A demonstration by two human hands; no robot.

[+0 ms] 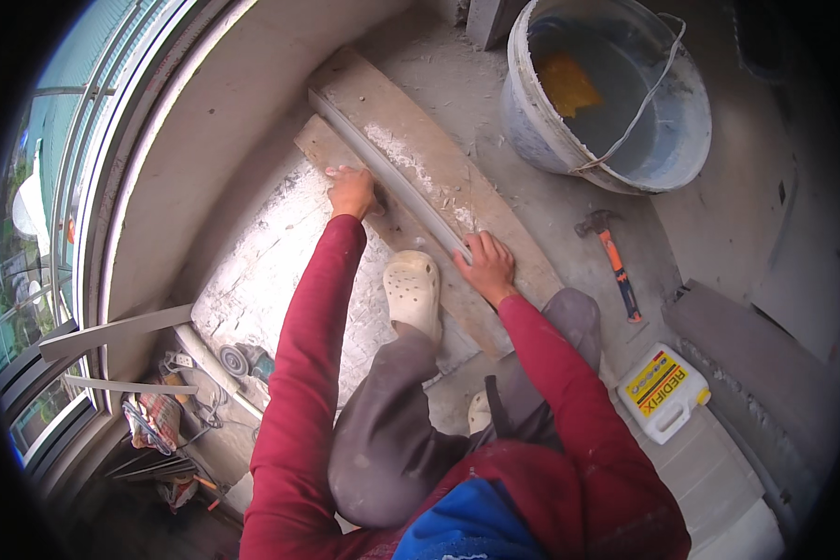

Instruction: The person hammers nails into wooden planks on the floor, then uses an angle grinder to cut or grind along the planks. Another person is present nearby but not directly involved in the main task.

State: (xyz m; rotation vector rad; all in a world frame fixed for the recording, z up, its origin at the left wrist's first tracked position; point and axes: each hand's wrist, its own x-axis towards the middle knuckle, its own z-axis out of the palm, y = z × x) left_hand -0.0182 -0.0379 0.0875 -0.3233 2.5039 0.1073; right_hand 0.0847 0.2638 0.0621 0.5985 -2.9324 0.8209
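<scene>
A long, pale metal strip (390,175) lies lengthwise between a wide, dusty board (429,159) on its far side and a narrower board (411,233) on its near side. My left hand (352,192) is closed on the narrower board, its thumb by the strip. Further right and nearer me, my right hand (488,266) rests over the strip's near end with its fingers bent around it; the fingertips are partly hidden. My foot in a cream clog (413,289) stands against the narrower board.
A large bucket (518,117) of cloudy water with a yellow sponge stands at far right. A hammer (614,266) and a white jug (663,394) lie on the right floor. Window frames, loose strips (121,331) and cables occupy the left. White powder coats a sheet (261,252).
</scene>
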